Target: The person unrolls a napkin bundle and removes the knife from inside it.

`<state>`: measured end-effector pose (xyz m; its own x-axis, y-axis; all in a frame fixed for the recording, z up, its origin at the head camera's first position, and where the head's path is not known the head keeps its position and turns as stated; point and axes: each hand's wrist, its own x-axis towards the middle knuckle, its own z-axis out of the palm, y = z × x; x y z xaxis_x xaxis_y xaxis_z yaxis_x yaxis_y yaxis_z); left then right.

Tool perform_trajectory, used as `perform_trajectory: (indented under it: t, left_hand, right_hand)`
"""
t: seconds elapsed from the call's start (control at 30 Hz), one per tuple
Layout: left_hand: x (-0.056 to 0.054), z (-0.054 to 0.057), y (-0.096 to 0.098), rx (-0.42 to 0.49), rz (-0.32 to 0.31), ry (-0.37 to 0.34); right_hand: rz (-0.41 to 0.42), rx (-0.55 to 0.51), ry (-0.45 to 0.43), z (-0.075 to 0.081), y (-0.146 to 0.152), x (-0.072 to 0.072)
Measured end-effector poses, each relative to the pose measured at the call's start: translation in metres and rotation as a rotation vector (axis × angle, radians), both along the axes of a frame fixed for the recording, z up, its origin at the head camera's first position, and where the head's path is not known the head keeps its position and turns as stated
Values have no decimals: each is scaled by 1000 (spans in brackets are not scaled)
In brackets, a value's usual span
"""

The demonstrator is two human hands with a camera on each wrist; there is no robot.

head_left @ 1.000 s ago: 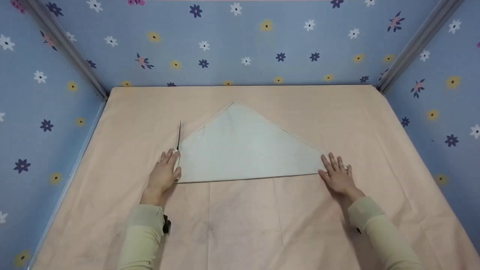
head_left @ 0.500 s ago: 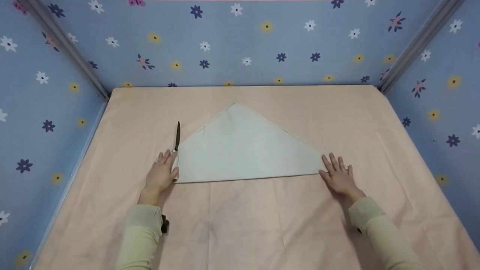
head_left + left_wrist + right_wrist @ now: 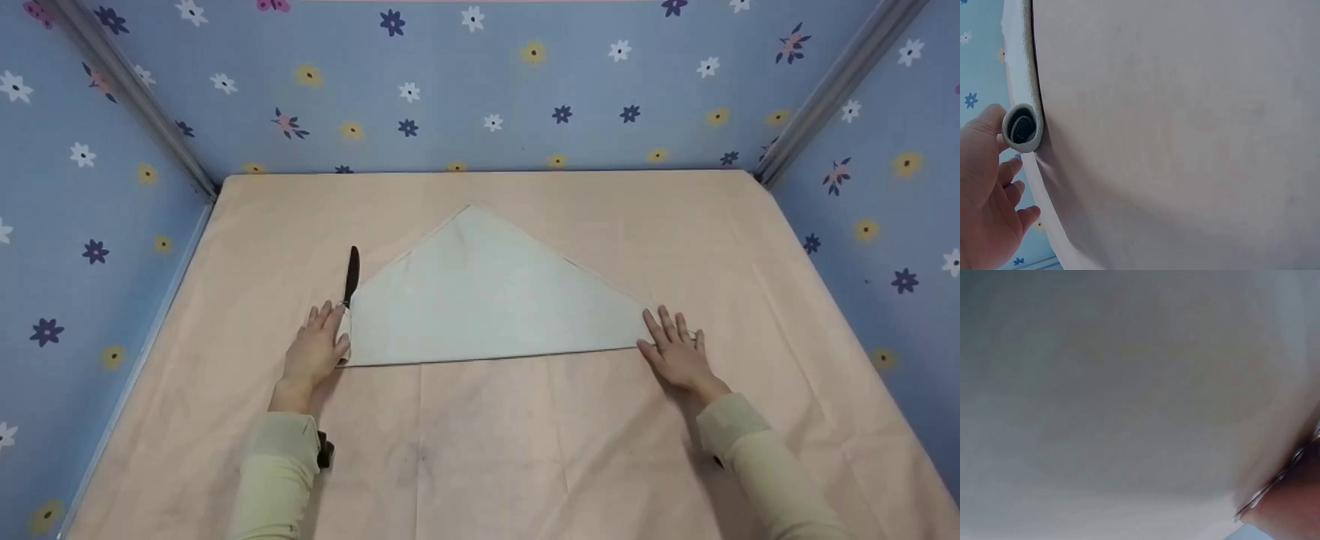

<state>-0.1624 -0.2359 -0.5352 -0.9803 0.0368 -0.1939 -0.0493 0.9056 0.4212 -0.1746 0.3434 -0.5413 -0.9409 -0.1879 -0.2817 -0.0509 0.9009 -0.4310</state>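
Note:
A pale cloth point(image 3: 480, 300), pointed at the top, lies flat on the table. Its left end is rolled up point(image 3: 1023, 147) around something dark. From the roll's far end sticks a dark knife blade point(image 3: 352, 270). My left hand point(image 3: 309, 356) rests along the roll, fingers fairly straight; in the left wrist view its thumb point(image 3: 991, 119) touches the roll's side. On the cloth's right corner my right hand point(image 3: 675, 356) lies flat with fingers spread. A thin light cord point(image 3: 694, 335) shows by its fingertips. The right wrist view catches only a blurred part of that hand point(image 3: 1289, 506).
A peach cover point(image 3: 487, 450) with fold creases spreads over the table. Blue flower-patterned panels point(image 3: 480, 82) stand behind and on both sides, with grey posts point(image 3: 840, 90) at the corners.
My left hand has shifted a little to the left with the roll, and more flat cloth shows. The blade has turned from edge-on to its broad side. My right hand stays put.

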Motion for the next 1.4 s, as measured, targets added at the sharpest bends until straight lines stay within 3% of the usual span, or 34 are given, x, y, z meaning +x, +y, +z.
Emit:
perform_trajectory:
  t: [0.63,1.17,1.4]
  left_hand:
    - [2,3,-5,-7,1,-21]
    - [4,0,7,-35,-46,81]
    - [3,-3,10,-25,-60,51]
  right_hand:
    - [-1,0,-8,0,0,0]
    - [2,-6,-15,0,1,0]
    - [-1,6,-6,0,0,0]
